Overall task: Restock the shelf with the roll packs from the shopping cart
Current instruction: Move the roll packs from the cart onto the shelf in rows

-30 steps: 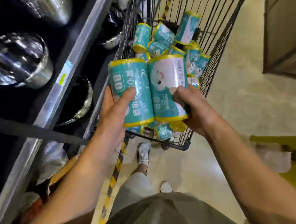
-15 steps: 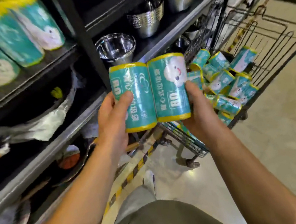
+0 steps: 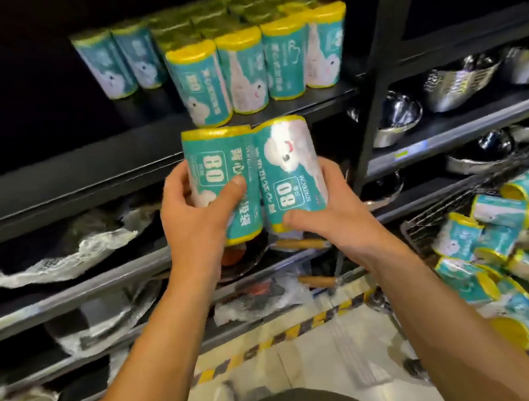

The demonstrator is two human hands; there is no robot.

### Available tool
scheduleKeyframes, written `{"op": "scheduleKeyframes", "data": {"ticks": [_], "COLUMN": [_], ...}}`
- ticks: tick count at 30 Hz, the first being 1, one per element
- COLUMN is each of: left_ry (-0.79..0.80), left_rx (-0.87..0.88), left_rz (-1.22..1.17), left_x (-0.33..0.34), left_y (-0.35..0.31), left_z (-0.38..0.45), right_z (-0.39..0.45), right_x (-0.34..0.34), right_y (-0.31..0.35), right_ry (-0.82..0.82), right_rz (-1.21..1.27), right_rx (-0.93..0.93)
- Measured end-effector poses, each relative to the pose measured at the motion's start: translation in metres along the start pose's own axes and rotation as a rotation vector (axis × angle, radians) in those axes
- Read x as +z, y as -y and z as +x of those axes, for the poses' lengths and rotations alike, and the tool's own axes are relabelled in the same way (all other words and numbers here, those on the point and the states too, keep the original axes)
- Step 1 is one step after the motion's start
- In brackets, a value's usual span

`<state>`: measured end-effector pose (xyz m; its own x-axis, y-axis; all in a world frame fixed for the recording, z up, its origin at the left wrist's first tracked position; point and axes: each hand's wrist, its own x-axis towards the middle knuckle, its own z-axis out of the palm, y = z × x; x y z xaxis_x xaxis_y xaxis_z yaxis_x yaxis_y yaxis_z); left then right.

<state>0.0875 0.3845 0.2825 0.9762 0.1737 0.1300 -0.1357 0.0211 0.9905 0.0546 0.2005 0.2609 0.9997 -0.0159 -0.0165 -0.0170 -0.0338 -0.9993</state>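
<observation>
My left hand (image 3: pixel 196 218) grips a teal roll pack with yellow ends (image 3: pixel 216 169), and my right hand (image 3: pixel 325 222) grips a second roll pack (image 3: pixel 288 162). The two packs are upright, side by side and touching, just below the front edge of the black shelf (image 3: pixel 77 167). On that shelf stand several matching roll packs (image 3: pixel 252 67) in rows, towards its right part. The wire shopping cart (image 3: pixel 432 218) at the lower right holds several more roll packs (image 3: pixel 513 251) lying loose.
A black upright post (image 3: pixel 382 53) divides this bay from shelves with steel bowls (image 3: pixel 395 117) on the right. Lower shelves hold pans and plastic-wrapped goods (image 3: pixel 58 260). Yellow-black hazard tape (image 3: pixel 277 337) runs along the floor by the shelf base.
The view has swung left from the cart to face the shelf. Both hands have carried the two roll packs up to just under the stocked shelf's edge.
</observation>
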Motion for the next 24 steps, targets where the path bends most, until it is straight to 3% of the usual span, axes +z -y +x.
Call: {"op": "scheduleKeyframes", "data": {"ticks": [10,17,24], "left_ry": [-0.196,-0.168,-0.099], "left_rx": [0.154,0.170,0.173], "left_rz": [0.196,0.165,0.126], "left_x": [-0.167,-0.226,-0.241], "left_y": [-0.016,-0.018,-0.004], "left_z": [0.103,0.172,0.216], "right_z": [0.112,0.173,0.214], "right_x": [0.150,0.218,0.244], "right_y": [0.070,0.101,0.115], "right_ry": [0.162,-0.198,-0.346], "right_rz": [-0.406,-0.472,-0.544], "right_rx": [-0.195,-0.271,-0.380]}}
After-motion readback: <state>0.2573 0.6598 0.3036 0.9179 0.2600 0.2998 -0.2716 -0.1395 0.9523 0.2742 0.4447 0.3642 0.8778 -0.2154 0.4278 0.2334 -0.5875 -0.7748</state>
